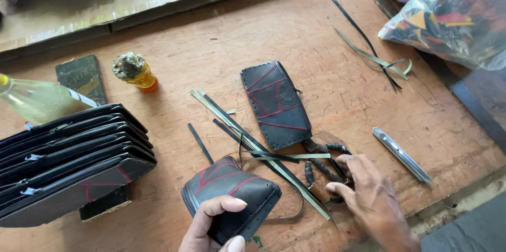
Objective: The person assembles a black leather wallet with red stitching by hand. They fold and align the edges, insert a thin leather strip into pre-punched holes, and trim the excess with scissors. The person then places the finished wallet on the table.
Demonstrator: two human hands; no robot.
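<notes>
My left hand (213,225) is curled around a black pouch with red stitching (232,196), thumb on top and fingers under it, low down near me on the wooden table (337,57). My right hand (371,199) is half open, fingers bent, and the tips rest on the wrapped handles of the scissors (324,165); I cannot tell if I have really gripped them. The scissors lie just to the left of my right hand, much closer to it than to my left. Their long way runs up and away from me, toward the flat black piece with red lines (276,105), and that piece lies slanted too, pointing up and to the left. Thin strips (247,144) cross between my 2 hands in long slanted lines. A silver metal tool (401,154) lies off to my right, apart. On my left sits a stack of black pouches (68,162), with a small orange bottle (136,71) behind it.
</notes>
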